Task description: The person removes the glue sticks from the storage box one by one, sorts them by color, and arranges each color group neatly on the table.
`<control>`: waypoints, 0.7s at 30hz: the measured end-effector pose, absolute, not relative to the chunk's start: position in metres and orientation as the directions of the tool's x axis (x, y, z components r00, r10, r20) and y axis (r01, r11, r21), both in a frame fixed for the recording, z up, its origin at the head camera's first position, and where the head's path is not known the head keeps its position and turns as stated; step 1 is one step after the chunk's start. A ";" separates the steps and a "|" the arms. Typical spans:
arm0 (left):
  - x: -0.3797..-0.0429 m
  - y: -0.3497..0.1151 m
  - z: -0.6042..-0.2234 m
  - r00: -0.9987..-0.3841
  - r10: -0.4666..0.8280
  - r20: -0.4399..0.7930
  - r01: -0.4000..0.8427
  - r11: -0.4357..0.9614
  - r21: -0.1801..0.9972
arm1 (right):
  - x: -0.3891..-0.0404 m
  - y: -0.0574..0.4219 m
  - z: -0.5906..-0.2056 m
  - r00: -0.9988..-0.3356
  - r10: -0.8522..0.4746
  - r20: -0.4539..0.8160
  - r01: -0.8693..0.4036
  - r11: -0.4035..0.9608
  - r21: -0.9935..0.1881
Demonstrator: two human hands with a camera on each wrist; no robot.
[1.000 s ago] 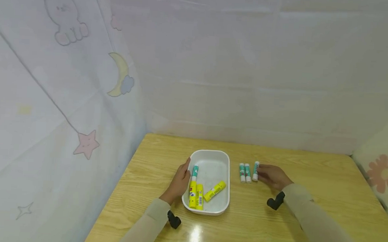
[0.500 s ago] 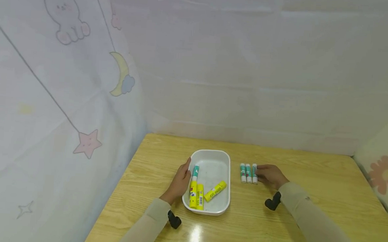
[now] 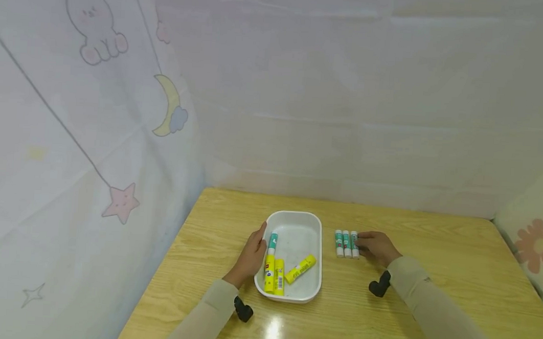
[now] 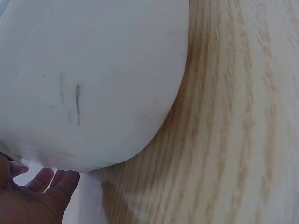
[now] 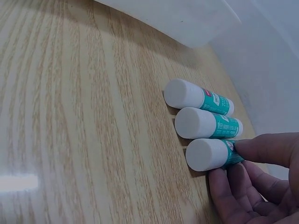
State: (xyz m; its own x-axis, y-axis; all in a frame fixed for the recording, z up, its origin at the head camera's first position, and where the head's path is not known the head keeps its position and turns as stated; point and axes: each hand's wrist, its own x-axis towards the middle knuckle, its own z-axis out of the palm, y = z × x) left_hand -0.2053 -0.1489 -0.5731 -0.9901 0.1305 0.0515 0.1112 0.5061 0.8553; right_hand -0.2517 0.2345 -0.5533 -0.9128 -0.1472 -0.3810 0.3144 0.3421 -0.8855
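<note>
Three glue sticks with white ends and green labels lie side by side on the table: the left one [image 5: 196, 95], the middle one [image 5: 205, 123] and the right one [image 5: 205, 155]. My right hand [image 3: 379, 247] pinches the right glue stick between thumb and fingers. Left of them stands a white tray [image 3: 303, 225]. My left hand [image 3: 250, 253] rests against its left side, fingertips touching the outer wall in the left wrist view. Inside the tray lie a green glue stick [image 3: 273, 241] and three yellow glue sticks, one of them slanted [image 3: 300, 269].
The wooden table [image 3: 337, 321] ends at a pale cloth backdrop [image 3: 348, 117] behind, which also hangs at the left and right. A black wrist mount [image 3: 379, 284] sits on the right wrist, another [image 3: 243, 309] on the left.
My right hand has moved left with its glue stick, closing the gap to the other two green ones. The left hand and the tray have stayed in place.
</note>
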 end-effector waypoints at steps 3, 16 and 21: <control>-0.205 -0.149 -0.573 -0.990 0.133 0.051 0.111 0.499 0.859 | -0.251 0.234 -0.553 -0.915 -0.142 -0.379 0.317 0.330 -0.889; -0.201 -0.151 -0.568 -0.991 0.125 0.041 0.095 0.471 0.877 | -0.253 0.234 -0.558 -0.919 -0.126 -0.374 0.323 0.308 -0.895; -0.201 -0.154 -0.570 -0.991 0.120 0.052 0.103 0.473 0.875 | -0.253 0.235 -0.561 -0.922 -0.128 -0.366 0.315 0.305 -0.899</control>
State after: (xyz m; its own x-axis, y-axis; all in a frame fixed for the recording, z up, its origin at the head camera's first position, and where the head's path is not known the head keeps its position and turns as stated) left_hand -0.2006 -0.1539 -0.5698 -0.9915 0.1196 0.0520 0.1030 0.4734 0.8748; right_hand -0.2533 0.2349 -0.5612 -0.9216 -0.1278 -0.3665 0.3151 0.3049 -0.8987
